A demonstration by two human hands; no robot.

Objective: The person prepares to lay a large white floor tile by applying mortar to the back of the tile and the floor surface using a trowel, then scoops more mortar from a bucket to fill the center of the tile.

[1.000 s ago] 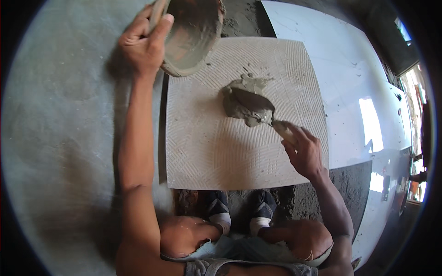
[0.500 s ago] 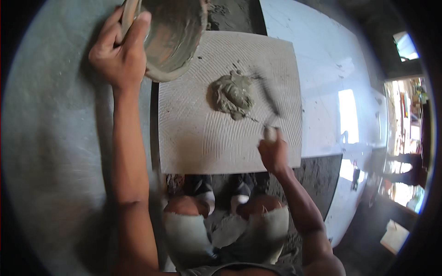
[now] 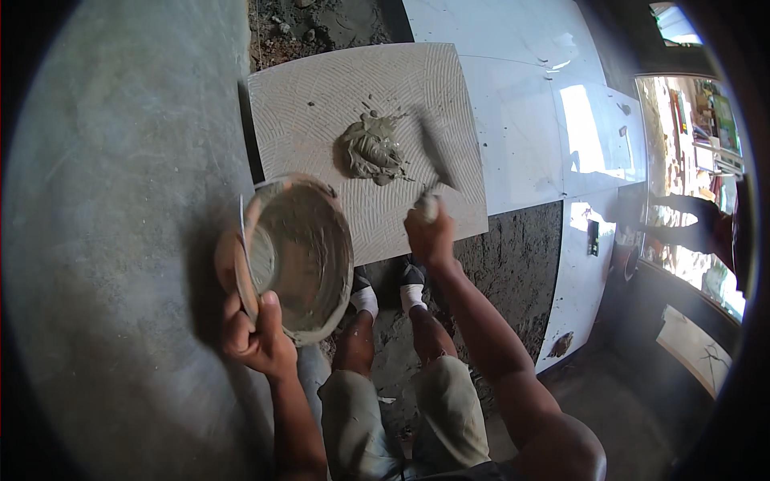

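My left hand (image 3: 261,341) is closed at the near left rim of a round, mortar-smeared bucket (image 3: 301,240), with a thin, pale strip standing up beside its fingers. The bucket is tilted so its inside shows, with grey mortar coating the wall. In my right hand (image 3: 433,240) is the handle of a trowel (image 3: 437,152), its blade blurred by motion above the tile. A wet lump of grey mortar (image 3: 373,148) sits on a large square tile (image 3: 321,88), whose upturned face is covered in ridged lines. The trowel blade is just right of the lump.
Glossy white floor tiles (image 3: 521,120) lie to the right, reflecting light. A dark mortar bed (image 3: 517,297) runs near my feet, and loose rubble (image 3: 289,40) lies beyond the ridged tile. Smooth concrete (image 3: 120,200) spreads on the left. A bright opening (image 3: 698,144) is at the far right.
My left hand has brought the bucket nearer to me, from the far left to the tile's near left corner. The tile appears further up and left in view. The trowel stays beside the mortar lump.
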